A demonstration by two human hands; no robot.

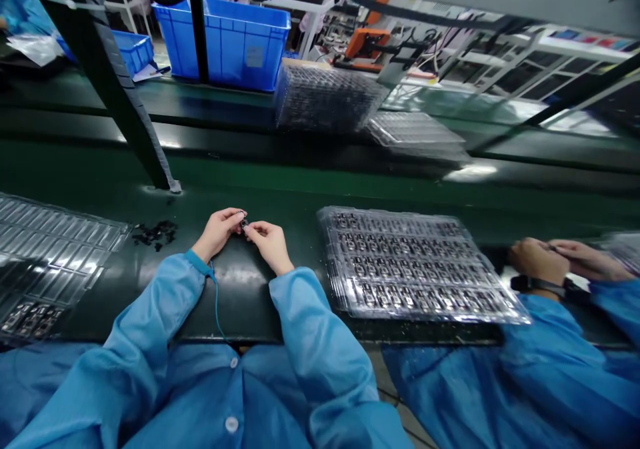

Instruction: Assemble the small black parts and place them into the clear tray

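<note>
Over the dark green bench, my left hand [223,229] and my right hand [269,241] meet at a small black-and-silver part [244,222]. Both hands pinch it between thumb and fingertips; its exact kind is too small to tell. A blue wrist strap with a thin cord circles my left wrist. To the right of my right hand lies a stack of clear plastic trays [357,219], the top one filled with rows of similar small parts. Left of my left hand is a loose pile of small black pieces [155,234].
A clear tray [75,242] with some parts in its near corner lies at far left. At right, a co-worker's hands [543,262] work at the bench. A slanted post [135,112] stands ahead. Beyond are stacked trays [325,99] and a blue bin [235,46].
</note>
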